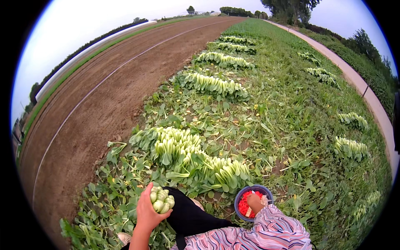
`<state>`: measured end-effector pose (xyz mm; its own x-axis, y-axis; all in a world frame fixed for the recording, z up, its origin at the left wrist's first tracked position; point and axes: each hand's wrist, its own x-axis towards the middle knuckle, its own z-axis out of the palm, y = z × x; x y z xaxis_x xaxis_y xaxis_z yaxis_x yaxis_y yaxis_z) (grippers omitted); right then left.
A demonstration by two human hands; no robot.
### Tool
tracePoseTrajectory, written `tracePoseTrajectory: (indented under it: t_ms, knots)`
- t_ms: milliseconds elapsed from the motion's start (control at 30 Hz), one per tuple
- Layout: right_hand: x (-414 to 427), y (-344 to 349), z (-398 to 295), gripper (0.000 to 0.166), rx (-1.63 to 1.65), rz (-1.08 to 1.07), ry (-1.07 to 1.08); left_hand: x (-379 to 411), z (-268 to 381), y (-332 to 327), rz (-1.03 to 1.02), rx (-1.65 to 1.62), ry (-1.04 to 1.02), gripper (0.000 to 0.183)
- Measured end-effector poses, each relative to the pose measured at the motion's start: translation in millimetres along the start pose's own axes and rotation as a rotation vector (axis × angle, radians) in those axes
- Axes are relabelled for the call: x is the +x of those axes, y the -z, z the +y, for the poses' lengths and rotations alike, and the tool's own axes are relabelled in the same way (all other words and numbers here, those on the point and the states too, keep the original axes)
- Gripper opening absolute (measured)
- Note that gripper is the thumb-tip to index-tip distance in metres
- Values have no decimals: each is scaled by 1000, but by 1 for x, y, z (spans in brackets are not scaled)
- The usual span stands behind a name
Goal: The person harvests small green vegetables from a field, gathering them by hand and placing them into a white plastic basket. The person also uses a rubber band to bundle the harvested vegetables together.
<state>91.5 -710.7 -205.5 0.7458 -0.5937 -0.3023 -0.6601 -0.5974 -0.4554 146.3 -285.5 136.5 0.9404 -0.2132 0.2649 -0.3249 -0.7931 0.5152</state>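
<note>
My left hand [148, 207] is wrapped around a bunch of bok choy [162, 200], its pale green bases facing up towards me. To the right, my right hand [254, 201] reaches down into a round blue-purple basin [237, 210]. Tangled red strips [243, 206] fill the basin and lie about that hand. A short beige piece [249, 212], possibly a handle, shows just below the hand. The fingertips are hidden, so what they grasp cannot be made out. Just ahead lies a long heap of cut bok choy [178, 145], stems upward and leaves underneath.
Further rows of bok choy [218, 84] lie across the field ahead, with smaller heaps [351, 148] on the right. Loose leaves [131, 168] litter the ground. Bare brown soil [103, 103] with a pale hose-like line borders the left; a paved path [350, 73] runs along the right.
</note>
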Motion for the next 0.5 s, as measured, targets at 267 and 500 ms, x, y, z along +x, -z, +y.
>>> tracePoseTrajectory:
  t_ms: [267, 500]
  knots:
    - [-37, 70, -305, 21, 975, -417, 662, 5, 2, 5, -42, 15, -68, 103]
    - [-152, 96, -407, 17, 939, -575, 1223, -4, -9, 6, -32, 8, -21, 104]
